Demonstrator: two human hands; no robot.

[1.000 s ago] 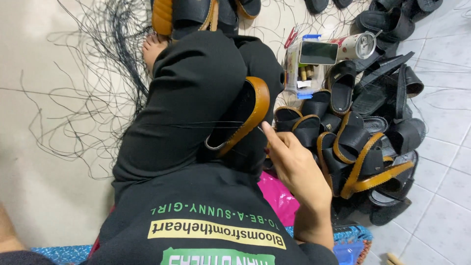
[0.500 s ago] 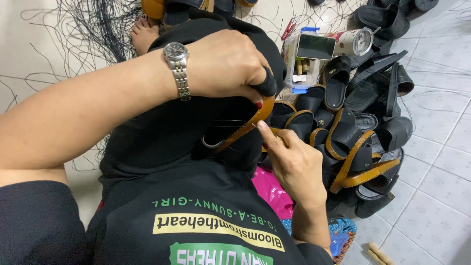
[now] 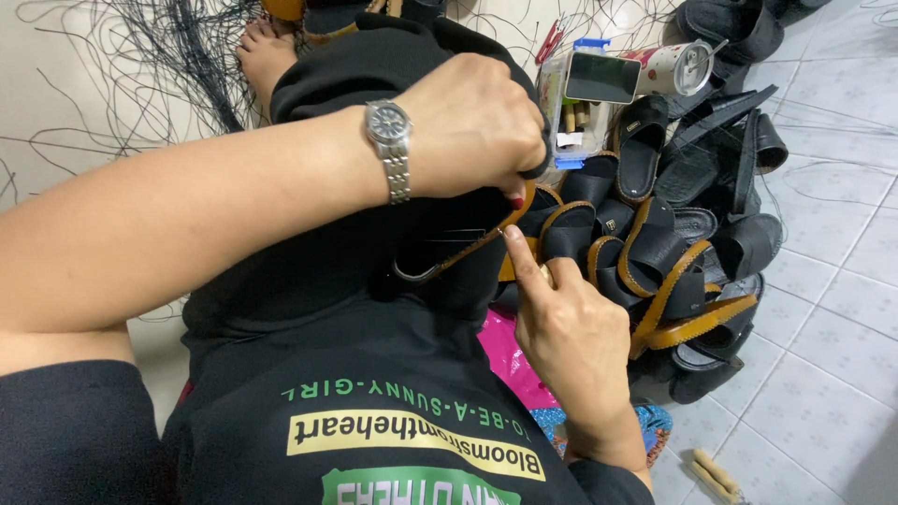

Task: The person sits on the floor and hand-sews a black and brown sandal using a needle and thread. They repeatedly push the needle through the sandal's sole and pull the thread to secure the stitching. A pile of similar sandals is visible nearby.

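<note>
My left hand (image 3: 477,122), a silver watch on its wrist, is closed over the top of a black sandal with a tan edge (image 3: 458,248) that rests on my black-trousered lap. My right hand (image 3: 571,327) sits just right of the sandal, its forefinger stretched up to touch the tan edge below my left thumb; something small may be pinched in its fingers, but I cannot make it out. The sandal's upper part is hidden under my left hand.
A heap of black and tan sandals (image 3: 673,262) lies on the tiled floor to the right. Behind it stand a clear plastic box of tools (image 3: 585,103) and a can (image 3: 678,67). Loose black threads (image 3: 178,65) spread at the upper left beside my bare foot (image 3: 267,51).
My left arm came in from the left and closed over the sandal on my lap. My right hand stayed by the sandal's edge, forefinger now raised against it.
</note>
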